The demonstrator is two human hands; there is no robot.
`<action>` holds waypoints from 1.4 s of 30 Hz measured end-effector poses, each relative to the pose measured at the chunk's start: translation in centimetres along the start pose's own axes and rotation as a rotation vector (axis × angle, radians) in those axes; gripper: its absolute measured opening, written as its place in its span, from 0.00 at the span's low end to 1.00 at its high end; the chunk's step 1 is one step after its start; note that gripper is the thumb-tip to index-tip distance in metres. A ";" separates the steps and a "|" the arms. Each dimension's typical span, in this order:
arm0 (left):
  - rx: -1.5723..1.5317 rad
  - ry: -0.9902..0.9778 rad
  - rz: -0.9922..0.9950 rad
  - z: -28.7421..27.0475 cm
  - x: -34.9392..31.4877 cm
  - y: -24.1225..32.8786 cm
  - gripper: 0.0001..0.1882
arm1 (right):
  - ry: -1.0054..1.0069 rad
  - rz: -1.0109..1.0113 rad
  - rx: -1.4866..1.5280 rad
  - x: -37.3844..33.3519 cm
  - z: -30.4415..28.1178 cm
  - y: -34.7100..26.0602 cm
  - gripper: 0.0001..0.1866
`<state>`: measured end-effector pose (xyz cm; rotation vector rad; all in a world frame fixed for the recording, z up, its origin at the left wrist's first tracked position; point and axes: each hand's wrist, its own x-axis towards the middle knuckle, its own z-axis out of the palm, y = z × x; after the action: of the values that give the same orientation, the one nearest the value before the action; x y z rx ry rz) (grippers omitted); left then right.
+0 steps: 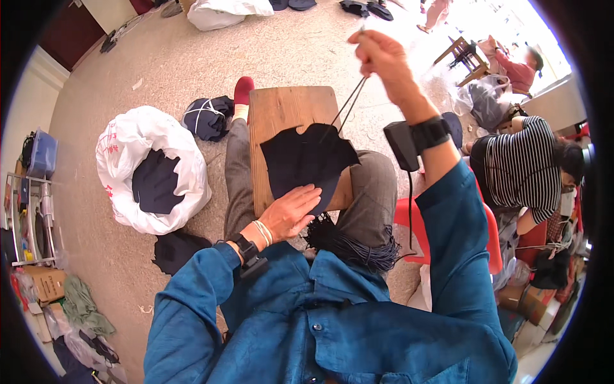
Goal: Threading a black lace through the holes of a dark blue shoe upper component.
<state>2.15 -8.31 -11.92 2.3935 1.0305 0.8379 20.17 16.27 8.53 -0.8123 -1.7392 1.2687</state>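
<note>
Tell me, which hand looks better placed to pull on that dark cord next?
The right hand, most likely: it is raised, and the dark cord runs up to it from the dark cloth. The left hand lies on the cloth's near part, so it seems better placed for steadying.

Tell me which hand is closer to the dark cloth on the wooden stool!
Left. The left hand rests on the near part of the cloth. The right hand is up away from it, past its far right side, holding cord.
</note>
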 end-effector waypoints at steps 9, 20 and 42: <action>-0.039 0.033 -0.037 0.3 0.1 0.2 0.25 | 0.167 0.031 -0.051 1.7 -2.2 2.3 0.10; 0.034 0.183 -0.095 -0.8 1.1 0.2 0.21 | 0.060 0.208 0.142 -4.4 5.5 5.5 0.11; 0.100 0.274 -0.465 -1.3 6.0 -4.4 0.07 | 0.216 0.247 0.384 -6.5 5.3 6.3 0.12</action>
<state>2.29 -0.79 -11.28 2.0147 1.6871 0.9671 18.66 10.16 0.09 -0.9133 -1.2003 1.5545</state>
